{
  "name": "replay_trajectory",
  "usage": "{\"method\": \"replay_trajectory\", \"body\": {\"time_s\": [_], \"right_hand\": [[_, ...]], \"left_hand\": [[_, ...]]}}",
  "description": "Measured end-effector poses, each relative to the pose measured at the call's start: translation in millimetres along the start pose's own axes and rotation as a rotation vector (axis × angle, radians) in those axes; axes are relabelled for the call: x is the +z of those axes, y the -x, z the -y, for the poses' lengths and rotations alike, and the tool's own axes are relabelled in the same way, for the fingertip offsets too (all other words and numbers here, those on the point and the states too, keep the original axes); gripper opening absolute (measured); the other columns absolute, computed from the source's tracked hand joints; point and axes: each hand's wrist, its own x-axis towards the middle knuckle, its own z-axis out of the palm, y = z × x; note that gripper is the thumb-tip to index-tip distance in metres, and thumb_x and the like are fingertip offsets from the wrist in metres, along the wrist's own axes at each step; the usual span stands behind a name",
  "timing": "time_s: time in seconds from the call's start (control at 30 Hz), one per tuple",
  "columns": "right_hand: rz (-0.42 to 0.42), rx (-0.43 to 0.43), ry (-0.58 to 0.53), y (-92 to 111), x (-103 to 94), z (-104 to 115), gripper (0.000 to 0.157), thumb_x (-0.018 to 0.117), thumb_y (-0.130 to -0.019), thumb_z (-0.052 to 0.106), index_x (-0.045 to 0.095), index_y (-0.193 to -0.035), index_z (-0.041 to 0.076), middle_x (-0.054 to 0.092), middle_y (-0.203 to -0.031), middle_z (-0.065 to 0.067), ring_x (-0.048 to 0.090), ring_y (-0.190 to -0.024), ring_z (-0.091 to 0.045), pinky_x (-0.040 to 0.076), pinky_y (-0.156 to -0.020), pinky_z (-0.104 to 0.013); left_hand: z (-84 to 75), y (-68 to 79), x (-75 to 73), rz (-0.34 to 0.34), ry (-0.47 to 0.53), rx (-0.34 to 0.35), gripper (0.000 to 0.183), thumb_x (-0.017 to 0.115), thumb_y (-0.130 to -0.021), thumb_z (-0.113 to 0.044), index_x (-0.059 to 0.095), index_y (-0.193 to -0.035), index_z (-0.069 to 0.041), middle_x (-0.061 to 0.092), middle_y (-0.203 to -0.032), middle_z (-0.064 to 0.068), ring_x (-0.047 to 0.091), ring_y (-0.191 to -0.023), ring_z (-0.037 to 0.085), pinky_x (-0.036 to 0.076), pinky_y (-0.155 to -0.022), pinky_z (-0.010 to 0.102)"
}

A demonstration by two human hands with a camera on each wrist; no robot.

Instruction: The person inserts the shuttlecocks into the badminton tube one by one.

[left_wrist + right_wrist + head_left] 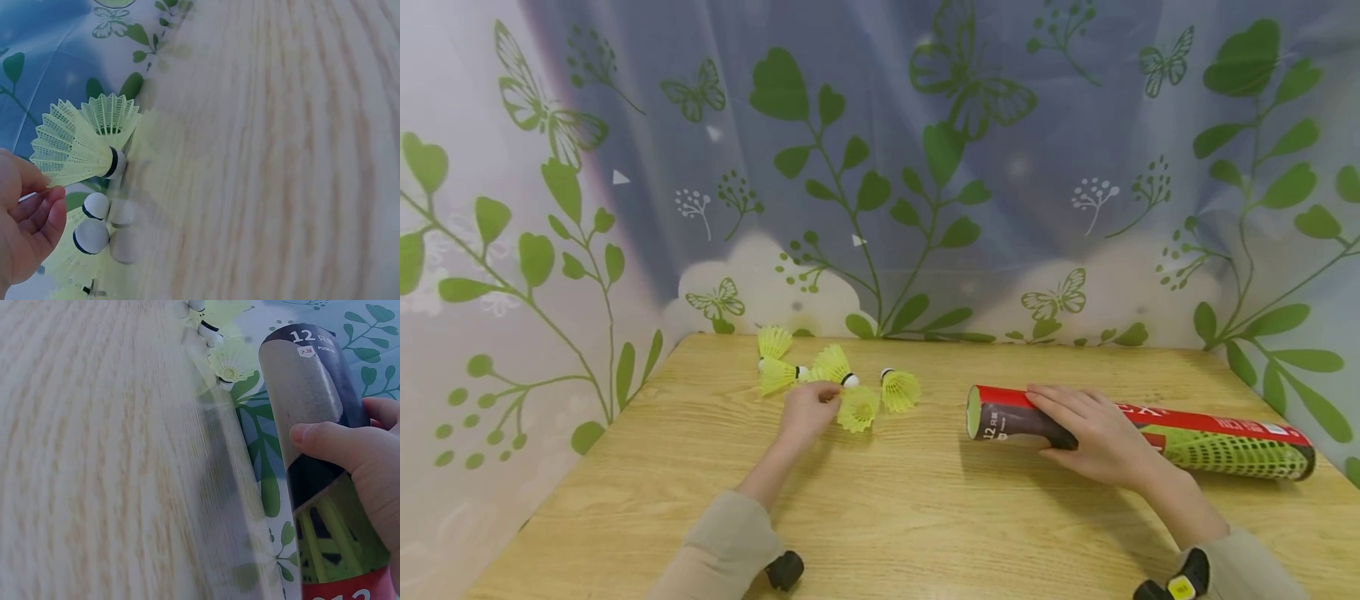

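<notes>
Yellow shuttlecocks with white corks lie grouped toward the back left of the table. My left hand point(809, 414) is at the front of the group, its thumb and fingers pinching the skirt edge of a shuttlecock point(72, 150). In the right part of the head view, my right hand point(1101, 437) grips a red and black shuttlecock tube point(1232, 446) from above. The tube lies lengthwise across the table, its pale green round end point(973, 412) facing the shuttlecocks. The right wrist view shows the thumb along the tube's printed side point(312, 381).
Beside the pinched one lies another shuttlecock point(900, 390), with several more behind and to the left, among them one at the back point(773, 342). A patterned curtain point(880, 167) with green leaves and butterflies hangs along the back edge of the wooden table point(910, 525).
</notes>
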Motion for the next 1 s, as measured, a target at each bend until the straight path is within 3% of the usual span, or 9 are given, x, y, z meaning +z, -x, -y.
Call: {"method": "replay_trajectory", "body": {"time_s": [0.3, 0.8, 1.0], "right_hand": [[-0.004, -0.011, -0.004, 0, 0.2, 0, 0.069, 0.039, -0.089, 0.059, 0.054, -0.13, 0.005, 0.059, -0.123, -0.011, 0.058, -0.104, -0.027, 0.047, -0.076, -0.049], [-0.007, -0.005, 0.01, 1, 0.1, 0, 0.07, 0.038, -0.09, 0.059, 0.054, -0.13, 0.005, 0.059, -0.122, -0.01, 0.057, -0.104, -0.026, 0.046, -0.078, -0.048], [-0.002, -0.001, 0.018, 0, -1.1, 0, 0.07, 0.036, -0.09, 0.06, 0.054, -0.13, 0.005, 0.059, -0.122, -0.011, 0.057, -0.105, -0.026, 0.046, -0.077, -0.047]], "left_hand": [[-7.9, 3.5, -5.3, 0.032, 0.174, -0.056, 0.024, 0.058, -0.087, -0.002, 0.067, -0.108, 0.003, 0.067, -0.099, 0.018, 0.064, -0.073, 0.018, 0.054, -0.063, 0.028], [-32.8, 11.3, 6.5, 0.12, 0.341, -0.008, 0.022, 0.06, -0.087, 0.0, 0.066, -0.108, 0.005, 0.067, -0.099, 0.018, 0.063, -0.072, 0.016, 0.056, -0.066, 0.034], [-45.7, 13.0, 15.5, 0.136, 0.381, 0.014, 0.022, 0.061, -0.087, -0.001, 0.067, -0.109, 0.003, 0.068, -0.099, 0.017, 0.064, -0.073, 0.018, 0.055, -0.065, 0.03]]}}
